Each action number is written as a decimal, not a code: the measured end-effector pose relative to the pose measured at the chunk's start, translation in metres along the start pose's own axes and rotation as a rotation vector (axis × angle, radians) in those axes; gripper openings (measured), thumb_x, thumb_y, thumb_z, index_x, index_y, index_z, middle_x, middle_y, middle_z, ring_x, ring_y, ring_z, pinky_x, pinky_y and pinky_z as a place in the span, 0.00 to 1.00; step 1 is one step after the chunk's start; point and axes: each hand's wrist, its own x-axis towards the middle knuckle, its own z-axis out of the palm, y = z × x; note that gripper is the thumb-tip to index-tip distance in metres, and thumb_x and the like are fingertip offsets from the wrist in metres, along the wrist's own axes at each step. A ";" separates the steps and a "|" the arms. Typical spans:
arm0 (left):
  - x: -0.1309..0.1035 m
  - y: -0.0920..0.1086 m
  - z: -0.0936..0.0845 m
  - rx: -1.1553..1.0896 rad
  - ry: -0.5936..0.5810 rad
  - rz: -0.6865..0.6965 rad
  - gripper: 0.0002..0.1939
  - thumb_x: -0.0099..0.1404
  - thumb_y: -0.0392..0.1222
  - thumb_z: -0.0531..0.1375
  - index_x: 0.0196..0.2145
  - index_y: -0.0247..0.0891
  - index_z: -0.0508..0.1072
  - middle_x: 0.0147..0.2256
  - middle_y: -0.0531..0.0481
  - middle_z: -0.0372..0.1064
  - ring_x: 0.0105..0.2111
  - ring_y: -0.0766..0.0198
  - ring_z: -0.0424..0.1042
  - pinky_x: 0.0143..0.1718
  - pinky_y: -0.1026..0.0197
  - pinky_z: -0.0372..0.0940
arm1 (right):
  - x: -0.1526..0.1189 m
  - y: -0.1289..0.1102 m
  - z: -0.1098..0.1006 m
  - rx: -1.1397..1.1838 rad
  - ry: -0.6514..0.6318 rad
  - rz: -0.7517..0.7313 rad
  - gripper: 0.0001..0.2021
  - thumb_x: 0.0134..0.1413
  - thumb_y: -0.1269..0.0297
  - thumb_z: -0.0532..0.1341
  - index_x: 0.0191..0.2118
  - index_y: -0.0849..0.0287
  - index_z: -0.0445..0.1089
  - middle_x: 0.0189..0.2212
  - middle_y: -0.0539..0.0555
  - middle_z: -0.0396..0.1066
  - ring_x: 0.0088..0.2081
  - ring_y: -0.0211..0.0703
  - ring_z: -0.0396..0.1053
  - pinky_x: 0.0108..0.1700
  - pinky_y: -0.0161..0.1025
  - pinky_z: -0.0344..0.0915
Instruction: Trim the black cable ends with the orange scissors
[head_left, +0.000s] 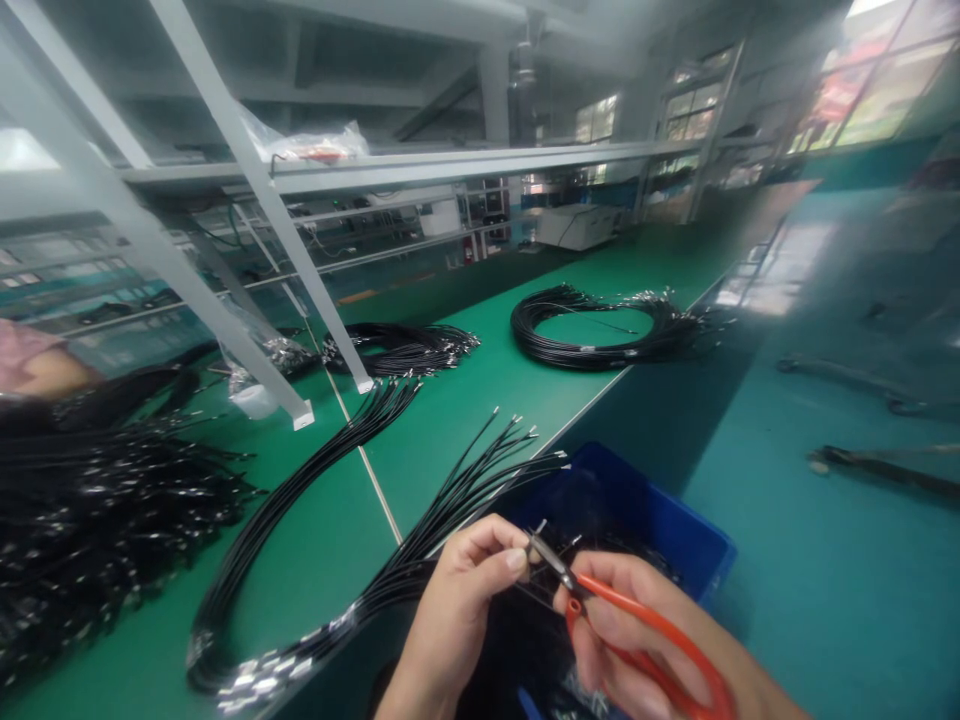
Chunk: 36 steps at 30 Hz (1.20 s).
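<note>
My right hand [630, 620] is closed round the red handles of a pair of scissors [652, 620]. Their metal blades [551, 560] point up and left, reaching the fingertips of my left hand [465, 600]. That hand is pinched, thumb against forefinger, at the blade tips; what lies between its fingers is too small to make out. Just beyond my left hand, a looped bundle of black cables [277, 520] with metal ends lies on the green table [420, 480]. Below and behind the scissors is a blue bin [675, 530] with dark contents.
Another coil of black cables [592, 350] rests farther along the table, with a third bundle [405, 350] beside the shelf posts. A large heap of cables [105, 520] fills the left side. White slanted posts [285, 230] rise from the table. Another person's arm [45, 365] shows at far left.
</note>
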 end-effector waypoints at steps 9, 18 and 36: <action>0.001 -0.001 -0.001 -0.006 0.015 -0.037 0.04 0.57 0.35 0.60 0.26 0.34 0.71 0.22 0.55 0.62 0.25 0.69 0.56 0.29 0.66 0.53 | 0.013 -0.001 -0.009 -0.200 -0.118 0.033 0.10 0.49 0.62 0.62 0.34 0.61 0.62 0.21 0.54 0.73 0.09 0.25 0.52 0.10 0.23 0.46; -0.001 0.002 0.000 0.010 0.022 -0.061 0.04 0.58 0.36 0.60 0.27 0.34 0.72 0.23 0.54 0.63 0.25 0.70 0.56 0.29 0.67 0.53 | 0.009 0.002 -0.015 -0.172 -0.143 -0.056 0.18 0.45 0.56 0.67 0.35 0.61 0.62 0.21 0.53 0.73 0.11 0.24 0.53 0.13 0.23 0.50; -0.006 -0.008 0.038 0.911 0.108 0.531 0.06 0.61 0.33 0.58 0.32 0.39 0.74 0.27 0.49 0.66 0.28 0.62 0.66 0.29 0.63 0.59 | -0.012 -0.001 -0.024 0.117 0.288 -0.399 0.08 0.55 0.65 0.62 0.41 0.57 0.66 0.25 0.49 0.68 0.18 0.30 0.53 0.23 0.29 0.57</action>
